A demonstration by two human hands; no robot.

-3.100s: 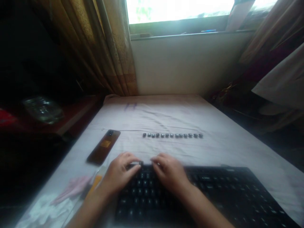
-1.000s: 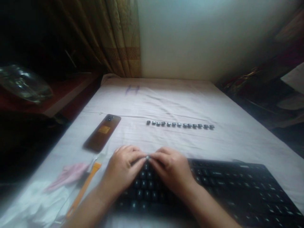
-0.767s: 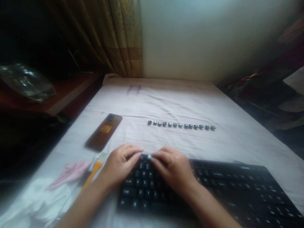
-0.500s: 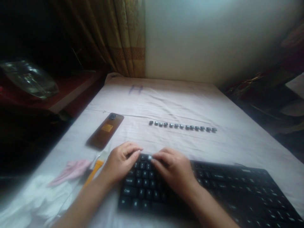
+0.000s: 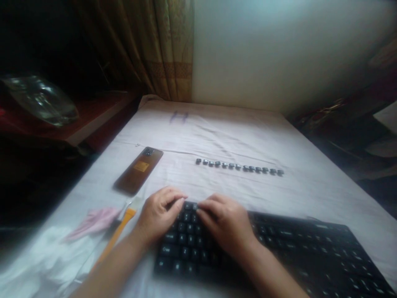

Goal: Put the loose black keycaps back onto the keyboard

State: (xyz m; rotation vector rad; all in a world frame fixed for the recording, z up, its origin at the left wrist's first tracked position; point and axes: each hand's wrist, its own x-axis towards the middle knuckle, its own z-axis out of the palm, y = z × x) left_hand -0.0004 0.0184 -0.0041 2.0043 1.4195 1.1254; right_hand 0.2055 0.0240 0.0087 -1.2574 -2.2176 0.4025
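Observation:
A black keyboard [image 5: 294, 248] lies at the front of the cloth-covered surface, with part of it under my right arm. My left hand [image 5: 163, 211] rests at its top left corner, thumb and fingers curled together. On the top row, my right hand [image 5: 228, 221] has its thumb and index finger pressed close beside a key; whether either hand grips anything is too small to tell. Beyond the hands, several small dark keycaps [image 5: 238, 166] stand in a row on the cloth.
A brown phone [image 5: 138, 170] lies left of the keycaps. Nearer are an orange-handled brush [image 5: 119, 231], a pink cloth [image 5: 94, 222] and white cloth [image 5: 34, 265]. A glass object [image 5: 43, 101] sits on a red shelf [image 5: 93, 114] at the left.
The view has shifted slightly. Both hands stay at nearly the same place on the keyboard's top edge, and the keycap row looks unchanged.

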